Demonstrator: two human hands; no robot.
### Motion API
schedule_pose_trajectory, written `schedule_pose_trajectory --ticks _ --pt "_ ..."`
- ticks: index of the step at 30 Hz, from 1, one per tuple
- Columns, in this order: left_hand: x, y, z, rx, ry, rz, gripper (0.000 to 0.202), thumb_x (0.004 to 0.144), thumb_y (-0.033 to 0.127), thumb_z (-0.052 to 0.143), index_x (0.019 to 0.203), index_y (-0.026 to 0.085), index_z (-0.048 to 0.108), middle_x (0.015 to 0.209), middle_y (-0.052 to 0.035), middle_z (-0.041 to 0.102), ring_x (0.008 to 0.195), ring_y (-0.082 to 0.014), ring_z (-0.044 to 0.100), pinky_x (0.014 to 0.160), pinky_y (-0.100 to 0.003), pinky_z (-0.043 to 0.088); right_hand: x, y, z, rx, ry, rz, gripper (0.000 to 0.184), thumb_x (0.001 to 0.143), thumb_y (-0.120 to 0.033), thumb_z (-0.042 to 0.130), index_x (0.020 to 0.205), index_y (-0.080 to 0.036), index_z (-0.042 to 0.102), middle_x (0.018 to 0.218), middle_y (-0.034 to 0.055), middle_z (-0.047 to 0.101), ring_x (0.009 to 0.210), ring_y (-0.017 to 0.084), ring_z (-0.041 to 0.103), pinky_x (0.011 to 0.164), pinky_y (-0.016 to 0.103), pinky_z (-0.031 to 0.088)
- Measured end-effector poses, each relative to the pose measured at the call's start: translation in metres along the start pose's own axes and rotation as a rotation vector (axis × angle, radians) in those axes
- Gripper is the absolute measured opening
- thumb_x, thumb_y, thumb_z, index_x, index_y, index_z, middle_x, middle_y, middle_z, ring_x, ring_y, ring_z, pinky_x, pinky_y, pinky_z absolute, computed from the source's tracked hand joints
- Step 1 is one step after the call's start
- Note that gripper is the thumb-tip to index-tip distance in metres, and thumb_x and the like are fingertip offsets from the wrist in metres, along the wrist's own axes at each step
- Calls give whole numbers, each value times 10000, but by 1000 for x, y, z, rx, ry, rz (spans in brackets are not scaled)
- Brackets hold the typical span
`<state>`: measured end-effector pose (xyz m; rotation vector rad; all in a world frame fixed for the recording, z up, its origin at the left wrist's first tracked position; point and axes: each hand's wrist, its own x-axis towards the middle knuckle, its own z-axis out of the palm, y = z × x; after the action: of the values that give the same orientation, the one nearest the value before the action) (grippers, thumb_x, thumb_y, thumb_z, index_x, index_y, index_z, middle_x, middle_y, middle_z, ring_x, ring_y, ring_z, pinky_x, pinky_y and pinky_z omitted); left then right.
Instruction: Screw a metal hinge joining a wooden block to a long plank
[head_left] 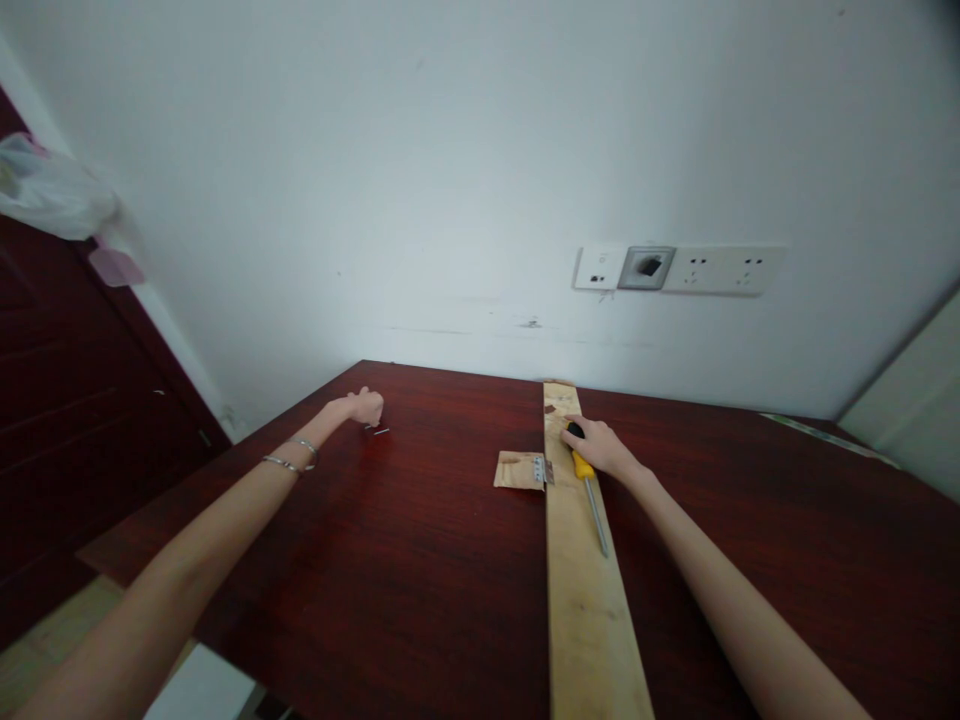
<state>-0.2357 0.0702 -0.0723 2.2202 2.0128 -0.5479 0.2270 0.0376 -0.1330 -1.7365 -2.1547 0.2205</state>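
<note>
Dark red tabletop (435, 580), white wall (390, 160) behind. Right hand (600, 446) grips yellow screwdriver (583, 467) over the plank (592, 630), long axis roughly along it, tip toward near edge. Left hand (366, 407) curled near far-left corner by metal bits (382, 431); can't tell if fingers hold any.

A yellow-and-black-handled screwdriver (584, 471) slants over a long pale plank (589, 610), its shank pointing toward the near end. A metal hinge (539, 469) overlaps the plank's left edge and a short wooden piece (516, 474) (brown-streaked); a slim silvery piece (382, 431) lies well apart, leftward.
</note>
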Motion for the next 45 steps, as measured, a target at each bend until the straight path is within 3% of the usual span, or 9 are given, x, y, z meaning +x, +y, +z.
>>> schedule_pose_trajectory --ticks 8,13,17,20,24,27,37,40,45 --pt "-2 3 -7 12 -24 -21 149 617 182 614 750 161 676 972 -110 652 1125 -350 426 893 -557 374 0 -1 0 2 7 5 472 862 -385 469 1255 -144 569 1128 168 677 1053 309 629 869 344 439" --pt "-3 28 -24 53 -38 13 295 619 293 667 882 158 683 1061 -123 635 1100 -337 468 908 -458 402 -1 -1 -1 15 11 7 465 862 -371 471 1259 -151 568 1155 147 670 1083 288 616 888 326 430" --pt "-13 83 -42 70 -46 202 630 642 443 668 1196 156 584 1282 -156 544 1136 -321 488 942 -377 398 -1 -2 -1 28 14 6 450 862 -375 473 1244 -160 577 1147 142 673 1062 285 625 879 323 432" --pt "-29 141 -49 25 -40 432 842 650 557 645 1362 160 436 1455 -159 381 1315 -347 335 1048 -398 302 -2 -3 -1 28 16 10 445 862 -373 470 1239 -163 578 1134 146 676 1049 287 631 874 324 436" --pt "-45 208 -42 -30 -75 624 1111 582 640 671 1461 104 254 1523 -197 229 1402 -376 157 1106 -413 218 -3 -4 -2 19 25 16 450 867 -389 464 1245 -169 571 1134 142 675 1048 282 633 872 322 440" --pt "-45 235 -32 -42 -84 672 1190 539 643 692 1474 91 205 1522 -215 209 1394 -398 160 1091 -421 254 -4 -6 -3 14 36 23 446 865 -392 474 1241 -174 574 1124 132 682 1046 274 634 876 319 440" --pt "-31 241 -15 -41 -118 683 1259 569 715 626 1489 56 74 1537 -247 88 1406 -409 68 1092 -463 239 -5 -6 -1 61 66 46 402 841 -372 501 1190 -199 600 1105 104 691 1042 261 632 885 313 432" --pt "-32 243 -15 -57 -91 696 1181 604 689 619 1477 60 132 1513 -254 160 1394 -409 115 1074 -462 262 -5 -6 0 87 74 52 372 832 -381 509 1143 -209 618 1082 100 696 1020 266 638 873 323 435" --pt "-31 243 -14 -44 -5 762 947 645 659 607 1370 102 363 1357 -204 387 1247 -359 350 988 -411 358 -6 -4 0 157 110 57 349 818 -370 517 1098 -203 643 1026 107 705 964 278 646 848 353 447"
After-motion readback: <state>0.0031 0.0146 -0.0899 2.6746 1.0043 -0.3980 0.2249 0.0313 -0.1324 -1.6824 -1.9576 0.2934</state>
